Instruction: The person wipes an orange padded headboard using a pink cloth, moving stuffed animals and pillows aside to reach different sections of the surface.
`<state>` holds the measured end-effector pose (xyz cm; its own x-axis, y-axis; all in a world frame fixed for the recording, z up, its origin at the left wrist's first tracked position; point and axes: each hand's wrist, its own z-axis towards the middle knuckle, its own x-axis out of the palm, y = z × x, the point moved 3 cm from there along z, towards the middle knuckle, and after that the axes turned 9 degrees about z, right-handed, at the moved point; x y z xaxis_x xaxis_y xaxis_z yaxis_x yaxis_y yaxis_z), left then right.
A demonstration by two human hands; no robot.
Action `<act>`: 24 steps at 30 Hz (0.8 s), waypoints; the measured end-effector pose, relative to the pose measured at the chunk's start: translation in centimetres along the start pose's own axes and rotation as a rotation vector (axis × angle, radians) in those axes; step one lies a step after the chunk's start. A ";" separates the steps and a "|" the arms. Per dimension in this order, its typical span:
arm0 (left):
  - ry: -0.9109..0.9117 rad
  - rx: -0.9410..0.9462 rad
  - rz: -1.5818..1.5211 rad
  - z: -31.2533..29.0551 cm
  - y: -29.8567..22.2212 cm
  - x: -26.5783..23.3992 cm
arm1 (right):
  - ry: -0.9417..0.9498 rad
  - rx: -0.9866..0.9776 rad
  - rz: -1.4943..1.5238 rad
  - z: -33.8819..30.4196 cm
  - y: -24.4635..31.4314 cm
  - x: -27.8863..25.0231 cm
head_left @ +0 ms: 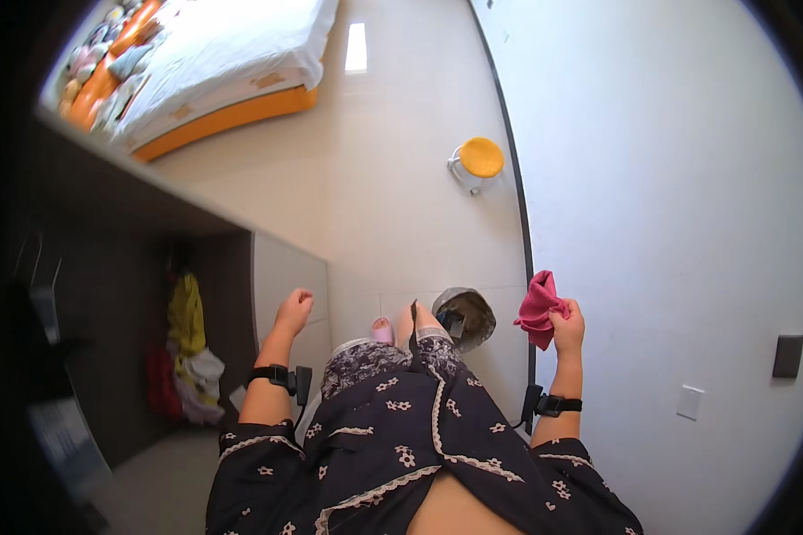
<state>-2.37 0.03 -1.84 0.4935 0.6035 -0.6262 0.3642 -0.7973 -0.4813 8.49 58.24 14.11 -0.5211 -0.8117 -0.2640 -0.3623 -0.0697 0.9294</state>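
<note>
My right hand (pixel 568 325) grips a crumpled pink cloth (pixel 539 308), held up in front of the white wall. The cloth hangs partly folded, with its upper end sticking up above my fingers. On the other side, my left hand (pixel 295 312) is raised beside the pale cabinet front with its fingers curled in, and nothing shows in it. Each wrist wears a black strap with a small dark device, one on the left wrist (pixel 278 378) and one on the right (pixel 555 406).
A greyish round container (pixel 483 312) with dark items stands by my legs. Ahead is a yellow-topped stool (pixel 482 158) near the wall. An open dark wardrobe (pixel 125 267) with hanging clothes (pixel 187 316) lies left. Beyond it is an orange-framed bed (pixel 223 120). Wall switches (pixel 690 401) are right.
</note>
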 end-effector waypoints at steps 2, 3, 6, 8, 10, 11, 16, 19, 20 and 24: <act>-0.101 0.088 -0.382 0.9 -5.5 -2.0 | -0.046 0.019 -0.048 0.7 -1.3 0.6; -0.122 0.119 -0.390 3.9 -12.0 -4.7 | -0.052 -0.016 -0.033 5.7 1.4 1.6; -0.111 0.121 -0.666 8.6 -22.0 -4.4 | -0.043 -0.015 -0.036 15.0 2.3 2.6; -0.094 0.080 -0.781 11.4 -25.1 -4.3 | -0.031 -0.013 -0.075 21.7 3.0 4.6; -0.165 -0.057 -0.828 12.5 -24.1 -6.3 | 0.030 -0.040 -0.145 26.5 4.0 7.2; -0.208 -0.161 -0.889 13.6 -24.6 -7.1 | 0.052 -0.090 -0.222 30.5 5.6 8.1; -0.396 -0.339 -1.101 19.3 -26.6 -10.1 | 0.272 -0.343 -0.159 46.7 16.0 13.2; -0.489 -0.275 -1.150 20.0 -33.0 -13.6 | 0.337 -0.363 -0.232 53.6 20.4 15.6; -0.476 -0.250 -1.139 20.8 -33.7 -13.9 | 0.359 -0.353 -0.248 55.1 21.3 16.9; -0.485 -0.257 -1.186 24.8 -35.5 -15.3 | 0.397 -0.385 -0.321 57.9 24.9 21.6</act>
<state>-42.46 19.34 9.58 -0.5436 0.8349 -0.0857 0.5443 0.2730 -0.7932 -56.56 72.53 16.58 -0.0795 -0.8636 -0.4979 -0.1109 -0.4888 0.8653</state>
